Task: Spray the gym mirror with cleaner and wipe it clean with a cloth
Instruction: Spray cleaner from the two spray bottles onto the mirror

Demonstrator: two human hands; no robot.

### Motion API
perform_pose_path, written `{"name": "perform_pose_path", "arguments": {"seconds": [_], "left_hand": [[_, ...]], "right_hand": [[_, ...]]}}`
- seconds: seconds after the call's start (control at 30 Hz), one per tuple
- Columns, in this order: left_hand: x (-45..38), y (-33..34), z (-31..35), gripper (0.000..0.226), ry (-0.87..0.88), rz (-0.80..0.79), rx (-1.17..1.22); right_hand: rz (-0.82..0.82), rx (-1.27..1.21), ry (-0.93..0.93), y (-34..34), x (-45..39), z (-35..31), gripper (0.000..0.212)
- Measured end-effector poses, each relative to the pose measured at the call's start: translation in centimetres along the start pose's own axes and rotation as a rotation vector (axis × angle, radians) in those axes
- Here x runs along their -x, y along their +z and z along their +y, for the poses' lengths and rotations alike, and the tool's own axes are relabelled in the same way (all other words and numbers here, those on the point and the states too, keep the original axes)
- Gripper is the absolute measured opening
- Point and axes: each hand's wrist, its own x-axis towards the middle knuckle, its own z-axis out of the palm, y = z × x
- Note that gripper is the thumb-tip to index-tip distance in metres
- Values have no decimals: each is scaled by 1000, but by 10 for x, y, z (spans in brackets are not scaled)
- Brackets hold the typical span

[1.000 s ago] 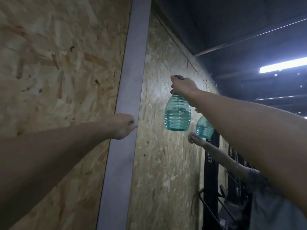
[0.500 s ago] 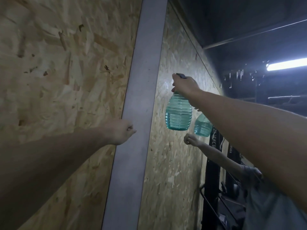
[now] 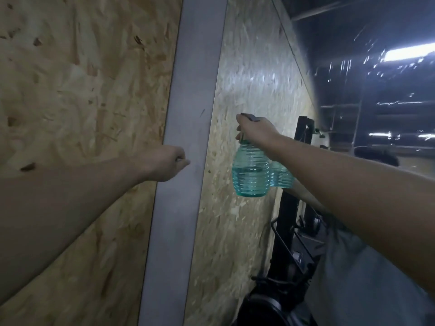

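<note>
Right hand: I see it curled round the head of the bottle, which hangs below the grip, part full.
Left hand: fist closed at the frame; I cannot tell if it holds anything.
Mirror: just beyond the bottle, droplets above right of the grip.
Room: open glass above and below the bottle.
Hidden: nozzle under fingers; cloth not made out.

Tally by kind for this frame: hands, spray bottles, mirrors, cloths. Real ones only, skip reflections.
Hands: 2, left hand and right hand
Spray bottle: 1, gripped by the right hand; the second teal bottle is its reflection
Mirror: 1
Cloth: 0 in view
Total: 4
</note>
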Motion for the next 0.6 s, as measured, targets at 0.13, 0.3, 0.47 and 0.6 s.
{"name": "perform_pose_path", "arguments": {"seconds": [0.13,0.3,0.47,0.6], "left_hand": [[14,26,3,32,-7,-44,14],[38,71,-6,38,14,-115,70],[61,134,-21,36,-50,-188,134],[82,180,-27,42,-78,-274,170]], "right_hand": [[-53,-5,70,16,29,32,44],[-146,66,107,48,78,78,47],[-231,132,212,87,127,126,48],[-282,231,229,117,158,165,41]]}}
